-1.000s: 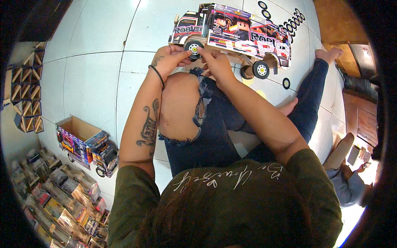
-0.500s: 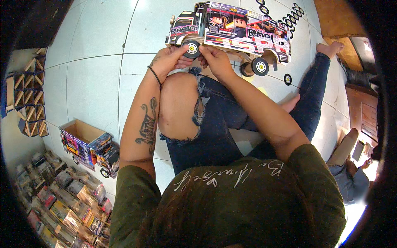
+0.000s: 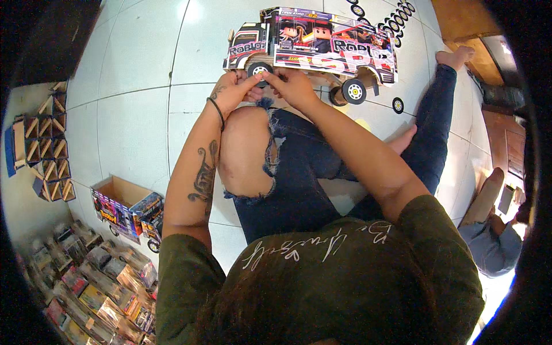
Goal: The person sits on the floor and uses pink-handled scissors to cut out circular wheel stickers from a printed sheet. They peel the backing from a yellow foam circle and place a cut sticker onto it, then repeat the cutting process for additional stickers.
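Note:
A toy truck (image 3: 330, 49) with a colourfully printed cargo box stands on its wheels in front of me, its cab to the left. Under the cab is the front wheel (image 3: 261, 70), black with a pale hub and yellow centre. My left hand (image 3: 234, 92) is closed at this wheel, thumb pressed on its lower face. From the other side my right hand (image 3: 296, 89) pinches the wheel, its thumb close to the left one. Some fingers of both hands are hidden behind the wheel and under the truck. The rear wheel (image 3: 353, 91) sits untouched.
A loose wheel (image 3: 398, 105) lies right of the truck, and several wheels in a row (image 3: 397, 26) lie beyond it. At left stand a second toy truck (image 3: 126, 207), stacked wooden frames (image 3: 52, 144) and many wrapped toy trucks (image 3: 98, 276). Another person (image 3: 491, 241) sits at far right.
Both thumbs have moved closer together onto the wheel's lower face. The truck appears slightly further left in view, and the whole view has shifted a little.

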Demonstrator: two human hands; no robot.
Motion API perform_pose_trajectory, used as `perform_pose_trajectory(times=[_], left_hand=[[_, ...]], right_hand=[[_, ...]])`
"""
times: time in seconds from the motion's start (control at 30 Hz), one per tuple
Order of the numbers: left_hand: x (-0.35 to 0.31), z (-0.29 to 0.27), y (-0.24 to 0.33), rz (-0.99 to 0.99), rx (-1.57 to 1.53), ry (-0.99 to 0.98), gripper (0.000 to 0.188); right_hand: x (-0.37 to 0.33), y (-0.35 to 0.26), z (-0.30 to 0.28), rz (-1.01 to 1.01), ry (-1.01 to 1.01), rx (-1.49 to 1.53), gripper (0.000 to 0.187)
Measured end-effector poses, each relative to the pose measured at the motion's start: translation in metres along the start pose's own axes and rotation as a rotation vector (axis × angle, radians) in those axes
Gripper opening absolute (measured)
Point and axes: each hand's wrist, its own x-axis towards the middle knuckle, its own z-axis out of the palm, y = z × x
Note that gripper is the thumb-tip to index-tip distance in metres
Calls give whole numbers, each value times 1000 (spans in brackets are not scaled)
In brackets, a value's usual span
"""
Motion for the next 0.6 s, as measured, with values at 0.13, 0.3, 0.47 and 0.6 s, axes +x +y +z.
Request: perform_pose_trajectory(times=[0.13, 0.3, 0.47, 0.6], left_hand=[[-12, 1, 5, 33, 184, 168, 42], [-64, 32, 19, 224, 936, 614, 36], [-98, 78, 30, 611, 1013, 569, 32], [-80, 103, 46, 944, 1298, 334, 40]], right_hand=[[-33, -18, -20, -433, 62, -693, 34], [-58, -28, -65, -789, 435, -1161, 58], [-27, -30, -95, -764, 369, -1274, 37], [26, -68, -139, -506, 102, -1118, 40]])
